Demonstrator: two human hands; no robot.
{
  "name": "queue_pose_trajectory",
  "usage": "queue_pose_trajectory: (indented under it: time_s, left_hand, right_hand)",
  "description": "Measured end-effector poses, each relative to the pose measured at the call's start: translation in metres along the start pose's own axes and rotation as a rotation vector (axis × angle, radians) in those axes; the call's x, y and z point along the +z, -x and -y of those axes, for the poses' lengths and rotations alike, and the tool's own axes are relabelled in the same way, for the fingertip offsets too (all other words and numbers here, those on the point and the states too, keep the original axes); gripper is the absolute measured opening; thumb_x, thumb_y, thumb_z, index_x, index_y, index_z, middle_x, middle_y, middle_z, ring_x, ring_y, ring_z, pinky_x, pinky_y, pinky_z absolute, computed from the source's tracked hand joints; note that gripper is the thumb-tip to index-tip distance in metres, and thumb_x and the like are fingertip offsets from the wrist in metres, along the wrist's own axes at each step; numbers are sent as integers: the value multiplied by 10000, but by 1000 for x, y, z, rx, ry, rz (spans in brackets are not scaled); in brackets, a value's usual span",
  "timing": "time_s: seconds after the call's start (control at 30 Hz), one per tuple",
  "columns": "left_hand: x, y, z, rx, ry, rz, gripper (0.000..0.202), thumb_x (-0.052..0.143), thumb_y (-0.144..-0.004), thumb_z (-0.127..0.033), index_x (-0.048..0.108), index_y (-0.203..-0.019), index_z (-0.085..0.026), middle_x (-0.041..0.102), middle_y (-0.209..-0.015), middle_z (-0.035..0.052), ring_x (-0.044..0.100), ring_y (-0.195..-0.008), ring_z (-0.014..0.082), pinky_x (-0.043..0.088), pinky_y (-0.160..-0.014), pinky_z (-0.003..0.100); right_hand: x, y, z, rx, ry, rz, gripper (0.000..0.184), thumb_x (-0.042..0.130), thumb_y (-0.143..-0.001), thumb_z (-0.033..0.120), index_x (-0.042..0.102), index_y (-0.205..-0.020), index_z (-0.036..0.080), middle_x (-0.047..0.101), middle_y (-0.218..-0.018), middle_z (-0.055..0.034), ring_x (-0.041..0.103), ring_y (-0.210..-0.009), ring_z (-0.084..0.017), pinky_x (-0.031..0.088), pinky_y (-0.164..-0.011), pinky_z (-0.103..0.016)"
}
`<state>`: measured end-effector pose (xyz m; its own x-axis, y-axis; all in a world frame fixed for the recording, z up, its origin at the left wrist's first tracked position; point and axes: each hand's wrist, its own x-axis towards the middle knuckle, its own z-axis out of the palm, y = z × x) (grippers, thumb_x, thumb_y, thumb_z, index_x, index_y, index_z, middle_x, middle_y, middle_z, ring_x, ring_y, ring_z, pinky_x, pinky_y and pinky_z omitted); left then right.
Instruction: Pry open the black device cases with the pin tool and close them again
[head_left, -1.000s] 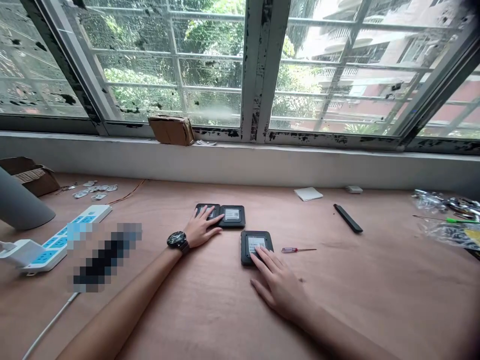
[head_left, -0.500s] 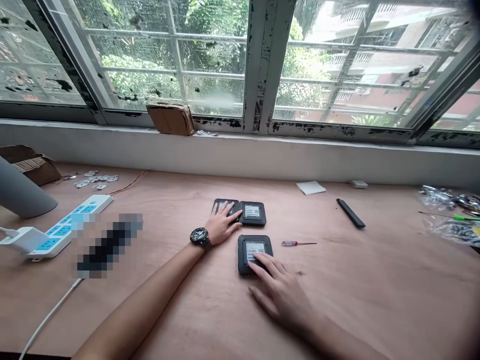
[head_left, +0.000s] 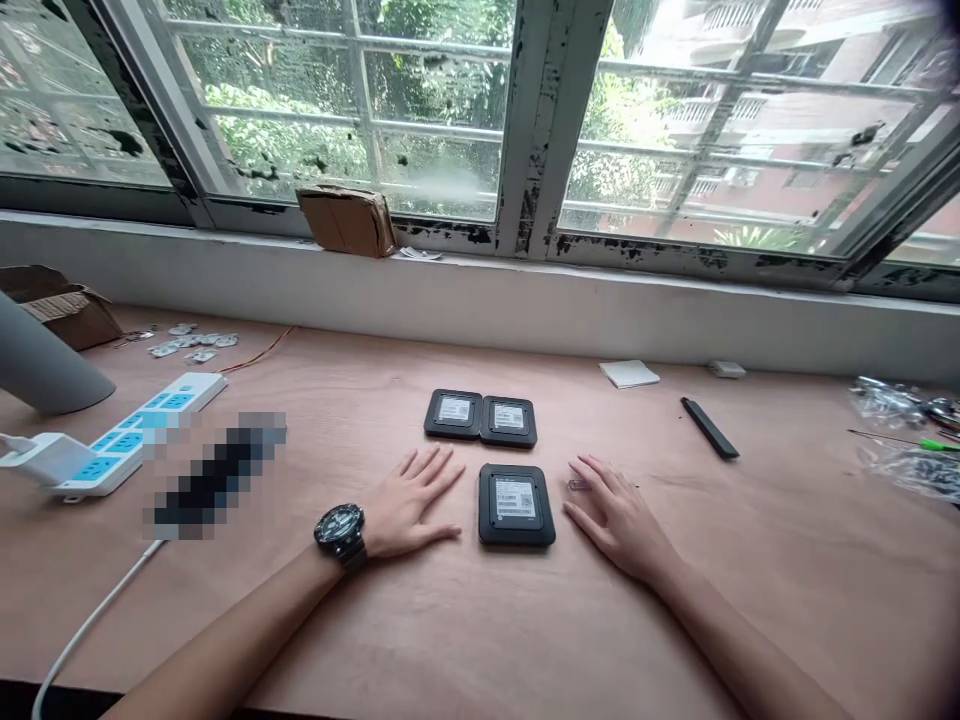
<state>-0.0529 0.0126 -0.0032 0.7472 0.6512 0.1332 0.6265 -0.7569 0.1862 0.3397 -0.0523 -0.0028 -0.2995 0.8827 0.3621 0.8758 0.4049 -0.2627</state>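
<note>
My left hand (head_left: 411, 505), with a black watch (head_left: 341, 530) on its wrist, lies flat on the wooden table, fingers spread and holding nothing. To its right is a flat black square device (head_left: 516, 506) with rounded corners and a white label facing up. Two similar black devices lie side by side behind it, the left one (head_left: 454, 412) touching or almost touching the right one (head_left: 510, 420). On the other side of the near device, my right hand (head_left: 615, 515) rests open over a small screwdriver (head_left: 577, 485), mostly hidden beneath the fingers.
A white power strip (head_left: 142, 435) with a plugged-in adapter and a pixelated dark item (head_left: 217, 480) on a white cable occupy the left. At the right lie a black bar (head_left: 709, 428), a folded white paper (head_left: 628, 374) and plastic bags (head_left: 907, 470). A windowsill runs behind.
My left hand has come off the far left device and moved down and left to the table. My right hand has left the near device and shifted right, over the screwdriver.
</note>
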Motion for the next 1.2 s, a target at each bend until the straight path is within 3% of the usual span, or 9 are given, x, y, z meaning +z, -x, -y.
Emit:
queue_pose_trajectory:
  time_s: [0.17, 0.27, 0.43, 0.53, 0.67, 0.8, 0.9, 1.03, 1.2]
  left_hand:
    - [0, -1, 1, -16, -10, 4, 875, 466, -927, -772, 210, -1624, -308, 178, -1686, 87, 207, -1543, 351, 183, -1236, 541]
    - [-1, -5, -5, -30, 11, -23, 882, 493, -911, -778, 295, -1604, -270, 253, -1665, 114, 251, -1526, 371, 215, -1222, 570]
    - [2, -20, -47, -216, 82, -263, 666, 496, -959, -704, 640, -1345, -181, 596, -1424, 150, 536, -1321, 340, 429, -1111, 528]
    - [6, -30, -67, -167, 101, -332, 728, 610, -863, -752, 656, -1318, -186, 611, -1390, 151, 529, -1305, 366, 425, -1109, 564]
    - [10, -42, -54, -16, 186, -272, 618, 659, -879, -679, 663, -1315, -240, 554, -1474, 105, 433, -1419, 345, 392, -1157, 543]
    - [11, -48, -32, -34, 296, -317, 365, 531, -1035, -481, 706, -1243, -239, 604, -1423, 83, 497, -1385, 266, 428, -1150, 466]
    - [10, -46, -32, 14, 299, -222, 531, 573, -999, -538, 566, -1437, -237, 515, -1521, 104, 427, -1445, 294, 371, -1187, 497]
    - [6, -40, -44, 95, 216, 4, 713, 508, -983, -657, 344, -1583, -309, 305, -1649, 101, 270, -1521, 366, 246, -1214, 611]
    - [4, -32, -61, 35, 103, -66, 726, 455, -981, -695, 385, -1564, -268, 387, -1610, 114, 290, -1512, 374, 217, -1222, 627]
  right_hand:
    - [7, -2, -6, 33, -19, -6, 304, 521, -1017, 402, 669, -1265, 306, 612, -1395, -90, 550, -1320, -325, 501, -1048, -547]
    - [3, -1, -7, 40, -29, -17, 252, 504, -1032, 386, 710, -1153, 307, 632, -1343, -80, 589, -1248, -309, 526, -997, -516]
    - [-3, 1, -6, 62, -8, -131, 211, 529, -1021, 386, 709, -1075, 291, 652, -1271, -75, 636, -1120, -299, 535, -933, -486]
    - [-6, 1, -5, 52, -23, -183, 205, 527, -1022, 378, 707, -1068, 291, 660, -1243, -77, 642, -1100, -298, 535, -925, -487]
    - [-18, -6, 2, 30, -110, -218, 193, 534, -1020, 363, 707, -1076, 296, 653, -1233, -86, 648, -1091, -292, 544, -930, -486]
    - [-35, -26, 18, 43, -284, -287, 196, 572, -997, 405, 707, -1031, 267, 645, -1234, -109, 657, -1026, -281, 563, -884, -460]
    - [-33, -44, 37, 138, -568, -319, 233, 543, -1009, 440, 642, -1061, 236, 644, -1248, -130, 636, -765, -191, 565, -695, -370]
    - [-13, -54, 60, 223, -976, -474, 188, 491, -1041, 435, 524, -1107, 263, 671, -929, -43, 544, -645, -145, 471, -539, -262]
    - [2, -36, 64, 248, -1070, -497, 156, 494, -1051, 404, 561, -1113, 277, 592, -844, -12, 565, -770, -150, 495, -643, -257]
